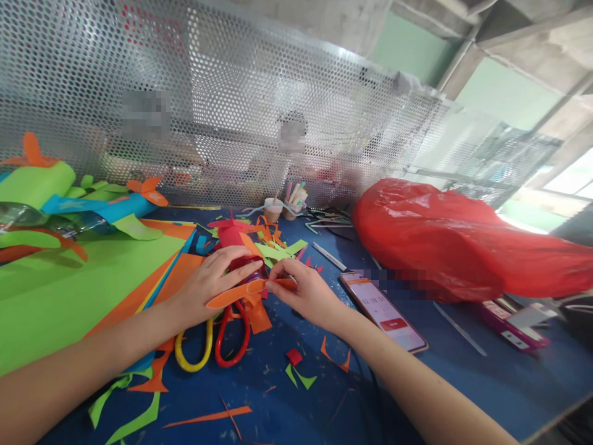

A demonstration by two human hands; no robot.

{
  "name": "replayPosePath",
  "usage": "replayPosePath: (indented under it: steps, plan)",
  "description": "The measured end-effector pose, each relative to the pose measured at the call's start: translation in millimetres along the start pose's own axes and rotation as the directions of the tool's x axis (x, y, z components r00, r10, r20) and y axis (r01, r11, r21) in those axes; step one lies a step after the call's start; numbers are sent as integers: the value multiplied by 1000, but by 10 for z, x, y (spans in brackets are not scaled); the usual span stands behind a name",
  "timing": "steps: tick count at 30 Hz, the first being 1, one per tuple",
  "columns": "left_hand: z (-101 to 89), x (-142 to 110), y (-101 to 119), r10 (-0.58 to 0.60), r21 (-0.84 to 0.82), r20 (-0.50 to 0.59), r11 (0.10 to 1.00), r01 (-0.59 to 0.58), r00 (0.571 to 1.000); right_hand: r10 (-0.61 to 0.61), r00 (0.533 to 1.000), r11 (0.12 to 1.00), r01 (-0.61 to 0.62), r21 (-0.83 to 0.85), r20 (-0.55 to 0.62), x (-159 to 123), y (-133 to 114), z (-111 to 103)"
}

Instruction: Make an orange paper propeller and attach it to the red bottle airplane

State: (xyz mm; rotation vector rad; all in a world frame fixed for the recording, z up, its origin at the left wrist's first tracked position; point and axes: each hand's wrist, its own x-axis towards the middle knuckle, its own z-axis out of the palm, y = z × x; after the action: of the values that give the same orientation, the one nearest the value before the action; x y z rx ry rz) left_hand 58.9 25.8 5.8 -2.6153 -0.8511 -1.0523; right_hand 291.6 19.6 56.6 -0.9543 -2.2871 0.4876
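Take in the blue table [301, 420] first, then the red bag [426, 247] at right and the coloured sheets [92, 290] at left. Note the red model [230, 233] near the middle, partly covered, with the yellow-and-red handles of the scissors [227, 363] on the near side of it. See the left hand [217, 278] over the model with fingers stretched, not clenched; cannot tell about any hold there, with the thumb hidden. See the right hand [303, 287] pinching the orange strip [236, 295] between thumb and forefinger. Find the strip just in front of the model, with one end across the left hand and the other showing between the right fingers.

Judge it very light, thin and bendy — likelier to crease or tear than to snap, and not very slippery, to go by the matt face. Best held near the rounded middle, lightly, with fingertips only — better not squeezed or pulled by a slender end.
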Motion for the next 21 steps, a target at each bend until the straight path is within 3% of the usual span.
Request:
replayPosePath:
  steps: [8,14,21]
  plan:
    - [10,-7,-7,1,-9,2,1000,-1,1000,20,999,1000,-20,10,-26,-18,-16,39]
    - [11,-6,-12,11,-22,17,1000,-10,1000,72,989,996,-78,-38,-129,-1,2,134]
    - [3,-15,-9,3,-25,36,1000,-2,999,9,993,1000,-7,19,-119,-3,30,155]
